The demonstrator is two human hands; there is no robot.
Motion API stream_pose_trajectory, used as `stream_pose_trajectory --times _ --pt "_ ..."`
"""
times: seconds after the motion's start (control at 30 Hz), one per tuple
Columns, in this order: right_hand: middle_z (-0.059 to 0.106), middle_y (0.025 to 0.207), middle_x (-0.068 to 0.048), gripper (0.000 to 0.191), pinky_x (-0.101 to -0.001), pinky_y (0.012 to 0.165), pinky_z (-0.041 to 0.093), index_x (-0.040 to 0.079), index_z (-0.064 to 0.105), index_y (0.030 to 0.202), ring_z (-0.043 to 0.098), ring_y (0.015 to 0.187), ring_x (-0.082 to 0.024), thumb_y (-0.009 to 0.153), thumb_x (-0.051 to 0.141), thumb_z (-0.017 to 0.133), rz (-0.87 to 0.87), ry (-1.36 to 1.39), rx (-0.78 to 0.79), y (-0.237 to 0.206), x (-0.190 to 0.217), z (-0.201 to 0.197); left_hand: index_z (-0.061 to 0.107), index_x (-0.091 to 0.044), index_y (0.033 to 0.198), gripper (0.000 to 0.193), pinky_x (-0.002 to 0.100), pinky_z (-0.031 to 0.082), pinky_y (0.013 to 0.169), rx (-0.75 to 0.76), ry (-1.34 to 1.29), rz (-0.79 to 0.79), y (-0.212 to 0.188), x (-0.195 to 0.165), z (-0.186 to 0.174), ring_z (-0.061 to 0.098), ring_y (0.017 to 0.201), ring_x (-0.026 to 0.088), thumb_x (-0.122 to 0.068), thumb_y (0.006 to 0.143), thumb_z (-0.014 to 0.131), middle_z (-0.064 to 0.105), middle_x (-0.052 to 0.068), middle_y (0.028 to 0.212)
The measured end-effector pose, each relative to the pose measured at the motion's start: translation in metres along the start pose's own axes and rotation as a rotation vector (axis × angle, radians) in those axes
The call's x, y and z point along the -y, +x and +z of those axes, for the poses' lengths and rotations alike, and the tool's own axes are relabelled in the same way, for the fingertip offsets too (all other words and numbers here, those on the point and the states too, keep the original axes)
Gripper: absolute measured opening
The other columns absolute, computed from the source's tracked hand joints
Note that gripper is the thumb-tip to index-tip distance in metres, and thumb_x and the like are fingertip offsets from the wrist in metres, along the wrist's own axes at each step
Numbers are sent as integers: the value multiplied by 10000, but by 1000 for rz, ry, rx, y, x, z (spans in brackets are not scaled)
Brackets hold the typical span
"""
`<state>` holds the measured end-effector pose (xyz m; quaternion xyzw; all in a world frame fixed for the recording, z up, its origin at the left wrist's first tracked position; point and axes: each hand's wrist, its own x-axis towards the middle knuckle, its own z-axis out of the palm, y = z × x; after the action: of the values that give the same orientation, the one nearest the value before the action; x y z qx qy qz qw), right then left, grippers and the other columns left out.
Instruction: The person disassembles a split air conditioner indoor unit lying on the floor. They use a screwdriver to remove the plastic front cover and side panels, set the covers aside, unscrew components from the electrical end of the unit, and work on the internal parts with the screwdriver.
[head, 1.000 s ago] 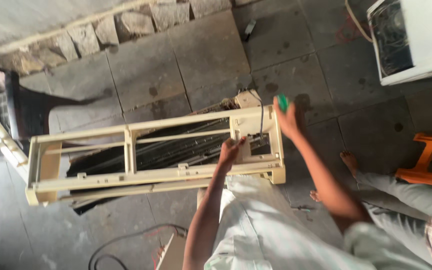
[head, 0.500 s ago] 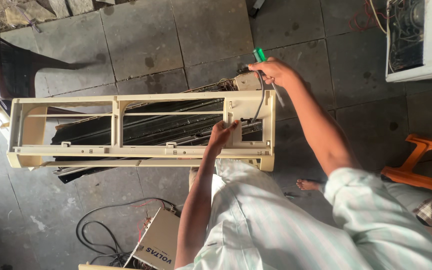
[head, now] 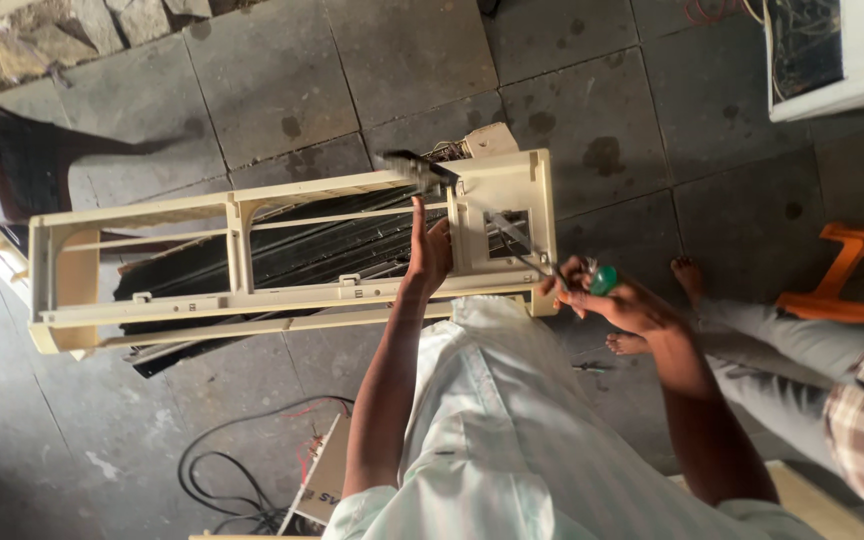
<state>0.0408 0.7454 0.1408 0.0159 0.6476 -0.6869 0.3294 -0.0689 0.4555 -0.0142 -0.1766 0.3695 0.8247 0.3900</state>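
Now, as I see it:
Left hand [head: 428,250]: fingers spread, pressed flat on the cream plastic frame [head: 282,295].
Right hand [head: 620,300]: clenched around a green-handled screwdriver [head: 564,272], shaft angled into the frame's right end.

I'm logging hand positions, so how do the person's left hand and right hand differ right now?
The left hand is open and rests flat against the long cream plastic air-conditioner frame, holding no tool. The right hand is closed around a green-handled screwdriver, at the frame's end, just off its corner. Both are bare.
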Motion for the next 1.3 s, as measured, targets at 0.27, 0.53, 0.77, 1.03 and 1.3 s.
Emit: stream_pose_trajectory --times 0.27,0.53,0.77,1.03,1.3 --pt "716 1108 -65 280 -307 815 525 47 643 1054 653 944 -163 827 -93 559 -3 -286 -260 -33 -105 23 409 -113 1495 937 457 527 987 41 -22 20 -11 -1 3 617 1196 293 -795 853 375 599 161 1367" --pt "747 1003 -157 418 -400 781 555 149 699 1262 753 849 -294 945 -16 481 431 -669 -425 -27 -64 56 534 -46 1329 495 322 506 965 -83 446 365 -7 15 14 635 1104 156 -290 953 744 696 57 1213" --pt "731 1108 -173 404 -468 785 553 115 731 1211 703 960 -387 842 -19 636 21 -1047 -700 39 25 87 572 -25 1283 444 308 505 912 -96 529 408 -24 7 21 622 1026 134 -300 973 733 698 48 1134" --pt "729 1105 -200 360 -437 848 565 59 715 1178 709 988 -374 836 -47 677 -304 -936 -812 94 55 72 580 -12 1303 511 305 510 908 -153 538 418 -26 10 18 640 1021 142 -342 951 749 716 84 1162" --pt "708 839 -257 282 -501 674 548 56 716 1182 715 788 -432 911 101 654 139 -935 -450 110 -25 25 495 -7 1273 548 331 552 873 -241 553 453 -19 17 17 671 999 179 -327 927 775 702 125 1123"
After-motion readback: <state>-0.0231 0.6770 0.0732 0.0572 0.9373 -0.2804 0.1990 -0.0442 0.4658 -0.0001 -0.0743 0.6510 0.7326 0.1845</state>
